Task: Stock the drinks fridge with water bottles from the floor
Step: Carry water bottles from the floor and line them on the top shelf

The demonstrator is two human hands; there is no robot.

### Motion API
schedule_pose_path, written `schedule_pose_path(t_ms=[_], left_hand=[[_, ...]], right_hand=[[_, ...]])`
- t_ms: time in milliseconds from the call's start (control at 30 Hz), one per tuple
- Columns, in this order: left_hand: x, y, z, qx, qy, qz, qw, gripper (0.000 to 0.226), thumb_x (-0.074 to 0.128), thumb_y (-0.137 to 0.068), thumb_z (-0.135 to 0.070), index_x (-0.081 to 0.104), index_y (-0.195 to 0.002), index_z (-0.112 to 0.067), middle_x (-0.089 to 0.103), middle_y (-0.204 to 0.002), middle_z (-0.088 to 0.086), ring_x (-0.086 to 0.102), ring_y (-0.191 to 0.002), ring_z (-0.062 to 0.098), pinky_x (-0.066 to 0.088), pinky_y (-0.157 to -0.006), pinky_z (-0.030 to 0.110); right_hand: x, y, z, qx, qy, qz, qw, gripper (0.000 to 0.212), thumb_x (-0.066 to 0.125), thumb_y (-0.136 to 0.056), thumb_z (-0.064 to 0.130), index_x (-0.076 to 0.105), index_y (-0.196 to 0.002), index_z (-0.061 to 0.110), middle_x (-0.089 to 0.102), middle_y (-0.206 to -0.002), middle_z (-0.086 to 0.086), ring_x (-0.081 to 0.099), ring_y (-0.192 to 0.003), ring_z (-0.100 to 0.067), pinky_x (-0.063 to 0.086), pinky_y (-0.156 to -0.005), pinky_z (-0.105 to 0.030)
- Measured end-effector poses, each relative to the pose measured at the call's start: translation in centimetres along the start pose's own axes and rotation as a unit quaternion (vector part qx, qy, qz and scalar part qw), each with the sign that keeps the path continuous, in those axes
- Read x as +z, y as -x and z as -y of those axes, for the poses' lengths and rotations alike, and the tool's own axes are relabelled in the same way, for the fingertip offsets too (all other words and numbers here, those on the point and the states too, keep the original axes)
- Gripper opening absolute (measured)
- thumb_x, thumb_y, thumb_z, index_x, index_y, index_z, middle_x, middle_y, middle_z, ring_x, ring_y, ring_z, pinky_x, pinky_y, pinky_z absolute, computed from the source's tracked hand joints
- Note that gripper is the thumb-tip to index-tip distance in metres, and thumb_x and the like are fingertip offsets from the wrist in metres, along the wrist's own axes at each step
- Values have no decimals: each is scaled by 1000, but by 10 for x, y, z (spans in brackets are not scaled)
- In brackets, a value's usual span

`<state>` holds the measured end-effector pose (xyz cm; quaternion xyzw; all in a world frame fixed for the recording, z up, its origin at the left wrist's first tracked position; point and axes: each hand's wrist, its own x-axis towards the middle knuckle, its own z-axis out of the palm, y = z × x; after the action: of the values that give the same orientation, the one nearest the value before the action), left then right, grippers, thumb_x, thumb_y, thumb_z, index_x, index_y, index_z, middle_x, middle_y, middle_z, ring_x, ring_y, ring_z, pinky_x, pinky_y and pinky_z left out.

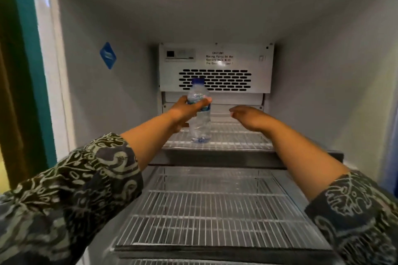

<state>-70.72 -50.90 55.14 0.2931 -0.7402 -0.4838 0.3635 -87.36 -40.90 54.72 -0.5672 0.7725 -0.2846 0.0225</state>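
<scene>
A: Status?
B: Got clear plastic water bottle w/ blue cap (200, 127) upright on white wire top shelf (237, 135); my left hand (185, 112) grips its middle. My right hand (247, 117) is empty, fingers relaxed, just right of bottle.
A: Advice?
B: I'd seat base flat across wires, push toward back, then release.

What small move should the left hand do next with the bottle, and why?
Probably let go: the water bottle is upright with its base seemingly on the upper wire shelf, the left hand grips it, and the right hand is empty.
</scene>
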Motion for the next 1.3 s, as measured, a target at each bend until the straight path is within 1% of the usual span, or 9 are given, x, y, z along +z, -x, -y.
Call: schedule_pose_path(t_ms=[100,200,300,400,500,700,933,1133,1300], left_hand=[[-3,-1,-2,8,-57,44,997,66,59,-82,-55,39,-135,-21,53,-126,3,52,-115,20,42,-87,37],[-13,-2,-3,-6,-93,96,991,72,41,-83,-68,39,-136,-19,52,-133,7,51,-117,21,42,-94,36],[-30,-2,4,-24,-68,82,994,71,24,-88,-69,42,-135,-18,52,-133,12,52,-114,25,40,-100,37],[-39,-1,17,-7,-185,35,982,67,19,-95,-59,29,-144,-15,45,-140,13,45,-125,29,35,-104,40],[-40,-5,22,-9,-263,35,964,57,22,-101,-46,31,-142,-8,46,-128,11,46,-118,27,34,-104,41],[-19,-16,1,14,-370,96,924,69,43,-96,-43,10,-150,-17,26,-154,10,36,-136,29,29,-110,38],[39,-44,-8,56,-499,228,834,79,47,-91,-52,2,-150,-28,13,-159,5,21,-143,29,20,-117,46],[58,-59,21,8,-516,286,808,84,37,-89,-63,-8,-150,-28,-1,-160,1,8,-147,24,8,-118,43],[59,-61,32,-27,-514,311,799,78,27,-91,-63,-11,-149,-29,-4,-160,2,5,-147,24,4,-118,41]], right_hand=[[-8,0,10,16,-204,-23,979,38,41,-99,29,47,-135,17,47,-139,-2,45,-126,-23,44,-97,-34],[-13,-6,27,11,-275,-37,961,41,43,-97,38,46,-133,18,53,-133,-4,51,-117,-22,48,-95,-38],[-12,-14,50,-24,-243,-38,969,45,44,-95,45,48,-130,17,53,-131,-5,53,-110,-21,50,-83,-32],[-1,-21,70,-51,-132,-49,989,53,55,-87,53,53,-120,12,58,-118,-5,55,-96,-19,45,-72,-28],[8,-26,79,-54,-75,-59,994,48,73,-74,48,52,-105,17,56,-99,1,54,-86,-16,47,-63,-24],[-19,-35,46,-6,-95,-53,994,63,79,-71,39,52,-121,12,58,-112,-4,59,-90,-21,55,-59,-27],[-77,-60,-34,123,-67,-114,984,74,82,-69,25,47,-131,5,55,-128,-17,58,-111,-33,54,-71,-39],[-78,-84,-84,164,-60,-155,972,71,83,-69,28,52,-127,5,57,-128,-15,56,-115,-29,48,-96,-38],[-72,-88,-99,146,-45,-199,968,79,83,-68,26,44,-133,3,54,-132,-14,53,-119,-30,44,-98,-33]])
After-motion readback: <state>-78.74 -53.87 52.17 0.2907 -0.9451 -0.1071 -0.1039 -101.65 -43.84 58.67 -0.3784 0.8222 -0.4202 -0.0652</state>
